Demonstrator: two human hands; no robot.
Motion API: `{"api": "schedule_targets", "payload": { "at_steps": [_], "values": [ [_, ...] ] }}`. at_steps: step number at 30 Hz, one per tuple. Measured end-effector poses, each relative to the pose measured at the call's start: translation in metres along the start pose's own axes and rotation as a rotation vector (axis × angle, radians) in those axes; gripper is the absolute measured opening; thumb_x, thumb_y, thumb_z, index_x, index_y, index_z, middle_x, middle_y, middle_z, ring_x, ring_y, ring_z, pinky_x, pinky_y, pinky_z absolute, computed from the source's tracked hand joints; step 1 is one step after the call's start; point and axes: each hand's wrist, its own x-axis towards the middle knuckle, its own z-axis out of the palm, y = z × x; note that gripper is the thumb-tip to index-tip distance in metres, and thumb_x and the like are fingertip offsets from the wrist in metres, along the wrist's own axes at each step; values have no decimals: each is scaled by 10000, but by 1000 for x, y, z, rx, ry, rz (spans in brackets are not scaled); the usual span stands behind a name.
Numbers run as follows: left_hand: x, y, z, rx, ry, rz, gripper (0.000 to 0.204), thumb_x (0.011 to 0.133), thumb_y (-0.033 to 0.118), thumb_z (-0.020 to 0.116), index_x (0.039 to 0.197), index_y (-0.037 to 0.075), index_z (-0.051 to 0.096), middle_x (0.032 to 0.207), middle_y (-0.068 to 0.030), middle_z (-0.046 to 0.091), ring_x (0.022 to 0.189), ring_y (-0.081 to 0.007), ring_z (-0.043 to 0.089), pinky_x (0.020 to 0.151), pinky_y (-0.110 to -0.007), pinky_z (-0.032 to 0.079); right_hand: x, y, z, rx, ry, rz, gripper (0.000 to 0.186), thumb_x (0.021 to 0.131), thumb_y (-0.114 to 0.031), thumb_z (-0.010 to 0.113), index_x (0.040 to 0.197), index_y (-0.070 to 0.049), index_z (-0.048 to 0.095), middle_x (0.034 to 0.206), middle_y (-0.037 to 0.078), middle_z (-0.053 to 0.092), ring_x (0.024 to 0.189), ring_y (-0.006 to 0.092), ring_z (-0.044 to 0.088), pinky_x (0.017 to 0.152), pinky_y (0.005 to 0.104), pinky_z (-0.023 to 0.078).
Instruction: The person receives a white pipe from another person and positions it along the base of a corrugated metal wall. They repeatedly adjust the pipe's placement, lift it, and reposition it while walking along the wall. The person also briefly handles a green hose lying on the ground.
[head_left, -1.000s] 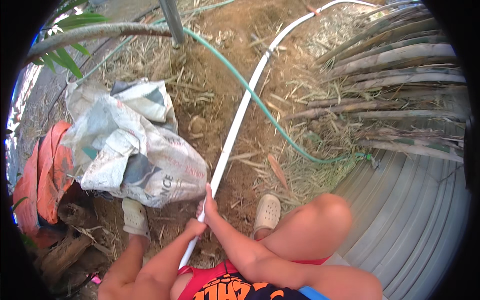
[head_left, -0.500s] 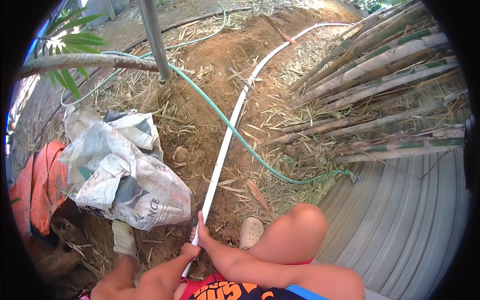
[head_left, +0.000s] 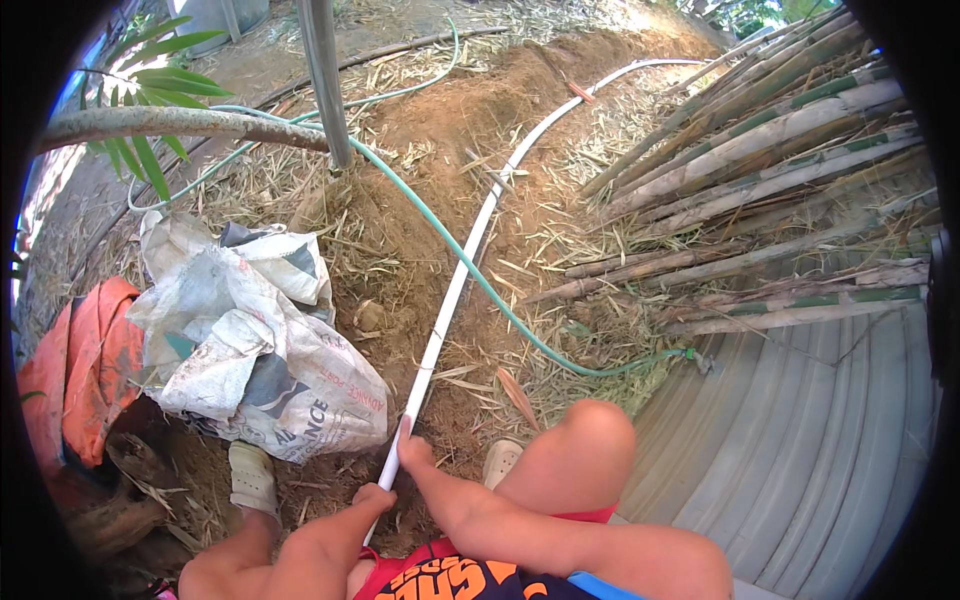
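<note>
My left hand (head_left: 373, 497) is closed round a long white plastic pipe (head_left: 448, 327) near the lower middle of the view. A little higher along the same pipe, my right hand (head_left: 412, 448) also grips it. The pipe runs away over loose brown soil, curving right at its far end. A green hose (head_left: 515, 322) lies across its middle. Just left of my hands is a crumpled white sack pile (head_left: 230, 340). My beige clogs (head_left: 250, 475) rest on the dirt either side of the pipe, the right one mostly behind my knee.
An orange tarp (head_left: 75, 375) and old wood (head_left: 120, 510) lie at left. A metal post (head_left: 325, 90) and horizontal rail (head_left: 180, 128) stand behind the sacks. Bundled bamboo stems (head_left: 760, 150) fill the upper right, above a grey corrugated sheet (head_left: 770, 430). Dry leaves litter the soil.
The view has tilted up, showing more ground and bamboo at the far end. Both hands still grip the pipe; my right hand sits slightly differently on it.
</note>
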Motion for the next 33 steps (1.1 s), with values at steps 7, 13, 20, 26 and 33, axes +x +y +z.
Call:
{"api": "schedule_targets", "payload": {
  "at_steps": [7,13,20,26,33],
  "values": [
    [-21,-9,3,578,-166,581,388,837,343,632,1135,127,752,1217,-142,703,1105,-312,685,954,-464,531,-32,-58,-75,-49,129,-338,570,1021,-433,408,1013,59,694,1011,265,673,976,379,643,895,477,485],
    [-212,17,-111,35,1,715,672,907,586,567,931,-62,742,1014,-280,714,968,-431,690,878,-503,543,-146,-112,-194,-87,6,-482,380,994,-295,633,952,79,688,719,147,720,636,196,708,546,348,554],
    [-380,-70,-205,-403,280,596,419,959,441,537,1093,92,727,1042,-207,720,1017,-409,665,902,-507,517,-295,-138,-281,-370,96,-651,305,996,-211,608,1096,75,647,762,144,726,664,202,725,603,321,576],
    [-505,-168,-225,-671,426,509,288,976,283,541,1126,76,673,970,-150,740,949,-352,701,830,-470,545,-378,-111,-339,-438,-3,-568,334,1015,-240,556,1107,65,656,732,133,711,658,206,719,599,337,562],
    [-577,-213,-219,-949,732,646,286,903,63,517,1164,51,632,1043,-206,711,1003,-354,694,878,-446,547,-459,-116,-396,-581,61,-592,329,1027,-271,555,1000,40,658,708,120,694,593,192,667,552,334,543]
  ]
}}
